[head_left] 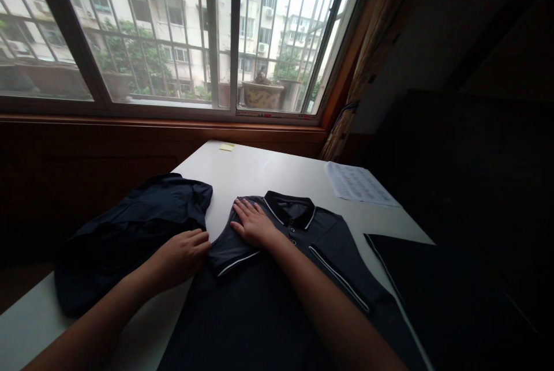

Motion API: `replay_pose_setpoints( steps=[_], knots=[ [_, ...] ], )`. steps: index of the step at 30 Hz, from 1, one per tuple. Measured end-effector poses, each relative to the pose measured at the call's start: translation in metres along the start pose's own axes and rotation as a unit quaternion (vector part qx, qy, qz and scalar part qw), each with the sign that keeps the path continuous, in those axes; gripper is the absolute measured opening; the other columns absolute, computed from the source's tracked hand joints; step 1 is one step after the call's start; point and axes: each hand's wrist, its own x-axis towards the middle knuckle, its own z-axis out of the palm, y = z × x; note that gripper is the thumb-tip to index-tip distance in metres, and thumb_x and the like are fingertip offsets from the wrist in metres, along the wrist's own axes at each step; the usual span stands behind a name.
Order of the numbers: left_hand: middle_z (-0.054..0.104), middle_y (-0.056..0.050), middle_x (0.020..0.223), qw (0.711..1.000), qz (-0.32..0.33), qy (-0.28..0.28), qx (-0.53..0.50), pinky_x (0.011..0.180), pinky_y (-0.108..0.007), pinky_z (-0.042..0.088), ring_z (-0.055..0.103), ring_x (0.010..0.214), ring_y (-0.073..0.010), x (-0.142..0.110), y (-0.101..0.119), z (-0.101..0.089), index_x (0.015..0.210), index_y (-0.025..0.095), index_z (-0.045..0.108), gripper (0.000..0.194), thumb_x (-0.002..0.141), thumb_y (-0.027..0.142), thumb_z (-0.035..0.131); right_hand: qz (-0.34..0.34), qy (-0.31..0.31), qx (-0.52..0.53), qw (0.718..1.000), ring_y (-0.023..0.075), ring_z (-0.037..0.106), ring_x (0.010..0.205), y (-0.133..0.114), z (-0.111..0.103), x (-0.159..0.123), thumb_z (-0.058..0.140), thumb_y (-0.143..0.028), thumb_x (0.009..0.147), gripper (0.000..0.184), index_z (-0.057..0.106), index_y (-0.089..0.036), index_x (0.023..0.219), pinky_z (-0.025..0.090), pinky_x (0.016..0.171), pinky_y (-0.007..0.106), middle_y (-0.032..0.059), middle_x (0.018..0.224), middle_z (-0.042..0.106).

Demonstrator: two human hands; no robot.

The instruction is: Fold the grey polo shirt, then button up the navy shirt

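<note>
A dark grey polo shirt point(242, 313) lies spread on the white table with its black, white-edged collar pointing away from me. Its buttoned placket and both sleeves with white piping face up. My right hand point(255, 225) rests flat on the shirt's shoulder, left of the collar, fingers stretched out. At the outer edge of the left-hand sleeve, my left hand point(188, 253) has its fingers closed, pinching the fabric there. Just beyond my left wrist lies a crumpled dark navy garment point(147, 215), close to that hand.
The white table point(277, 166) stands below a barred window point(173, 30). A yellow sticky note point(227, 147) lies near the far edge, printed papers point(361, 184) at the far right. A dark flat item point(441, 290) with a pale edge covers the right side, partly lost in shadow.
</note>
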Motion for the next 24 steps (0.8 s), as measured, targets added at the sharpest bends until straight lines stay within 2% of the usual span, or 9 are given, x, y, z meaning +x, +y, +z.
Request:
replay_pose_setpoints(
  steps=[3,5,8,11,16,24],
  knots=[
    [0.063,-0.006,0.096,1.000,0.001,-0.008,-0.016,0.083,-0.037,0.051,0.057,0.090,-0.0231,0.000,0.006,-0.006,0.093,0.020,0.063,0.020,0.081,0.006,0.057,0.001,0.001,-0.002,1.000,0.0226,0.013,0.154,0.000,0.001,0.000,0.026,-0.060,0.102,0.070,0.025,-0.019,0.159,0.010,0.125,0.046,0.0036,0.166,0.018],
    [0.064,-0.007,0.105,0.999,0.003,0.015,-0.034,0.086,-0.038,0.053,0.059,0.096,-0.0235,0.002,0.011,-0.007,0.096,0.020,0.065,0.016,0.087,0.010,0.056,0.001,0.002,-0.002,1.000,0.0226,0.013,0.154,0.000,0.001,0.000,0.025,-0.061,0.102,0.071,0.025,-0.019,0.159,0.010,0.125,0.046,0.0036,0.166,0.017],
    [0.062,-0.009,0.129,0.996,0.042,0.062,-0.052,0.098,-0.040,0.053,0.059,0.114,-0.0242,0.006,0.018,-0.002,0.114,0.021,0.066,0.024,0.096,0.016,0.051,0.001,0.005,-0.002,1.000,0.0225,0.012,0.154,0.000,0.001,0.000,0.025,-0.060,0.102,0.070,0.025,-0.018,0.159,0.010,0.124,0.046,0.0034,0.167,0.017],
    [0.055,-0.008,0.146,0.993,0.084,0.064,-0.052,0.110,-0.042,0.048,0.051,0.134,-0.0261,0.011,0.021,0.010,0.137,0.023,0.057,0.037,0.100,0.025,0.051,0.001,0.005,-0.003,1.000,0.0232,0.013,0.154,-0.001,0.000,0.000,0.027,-0.059,0.102,0.070,0.025,-0.017,0.159,0.010,0.124,0.047,0.0043,0.166,0.017],
    [0.048,-0.007,0.153,0.996,0.075,0.012,-0.056,0.115,-0.045,0.044,0.045,0.142,-0.0275,0.010,0.021,0.021,0.149,0.024,0.045,0.050,0.102,0.038,0.050,0.001,0.004,-0.006,1.000,0.0229,0.013,0.154,0.000,-0.001,0.001,0.026,-0.059,0.102,0.070,0.026,-0.019,0.158,0.010,0.124,0.047,0.0036,0.166,0.018],
    [0.051,-0.006,0.151,0.994,0.068,0.006,-0.081,0.116,-0.041,0.042,0.048,0.139,-0.0251,0.006,0.022,0.012,0.149,0.025,0.046,0.049,0.101,0.036,0.051,0.015,0.004,-0.011,1.000,0.0238,0.013,0.154,0.010,0.000,0.012,0.026,-0.057,0.103,0.066,0.025,-0.022,0.159,0.009,0.124,0.050,0.0024,0.167,0.017]
  ],
)
